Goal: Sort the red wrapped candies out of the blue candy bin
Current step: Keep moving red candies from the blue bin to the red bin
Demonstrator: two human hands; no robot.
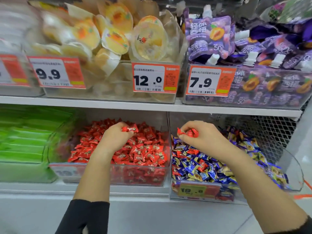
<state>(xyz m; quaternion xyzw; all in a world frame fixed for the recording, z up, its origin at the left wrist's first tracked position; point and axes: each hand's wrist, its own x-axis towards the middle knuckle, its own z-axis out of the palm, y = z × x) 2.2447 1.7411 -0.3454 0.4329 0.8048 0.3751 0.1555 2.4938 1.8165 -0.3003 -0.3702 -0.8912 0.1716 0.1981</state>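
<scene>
Candies first: red foil-wrapped candies (201,166) lie scattered among blue and gold wrapped candies in the clear plastic blue candy bin (207,191), lower right of frame. Several red ones show near the bin's left wall and centre.

Right hand (200,134), centre-right of frame, hovers over that bin, fingers curled and pinched on a small bunch of red wrapped candies (189,133). Left hand (116,134), centre of frame, is over the clear bin of red wrapped candies (118,174) just to the left, fingers curled round a few red candies (130,129). Release not yet visible.

Handling judgement: pieces look light, small, with crinkly and likely slick wrappers; hard core probably, not fragile. Best hold is a fingertip pinch on the body or a twisted wrapper end; several at once may slip from the grip. Loose pile will shift when dug into, burying reds under blues.

Writing: blue bin tag reads "19.8" on a yellow and red label (197,190). Upper shelf price tags read "9.9" (50,74), "12.0" (148,80), "7.9" (200,82), each with barcode; the last two show QR codes. Purple spouted jelly pouches (208,36), upper right, carry Chinese text and "50". Red bin tag blurred, unreadable. Green packets (25,141), lower left, blurred.
</scene>
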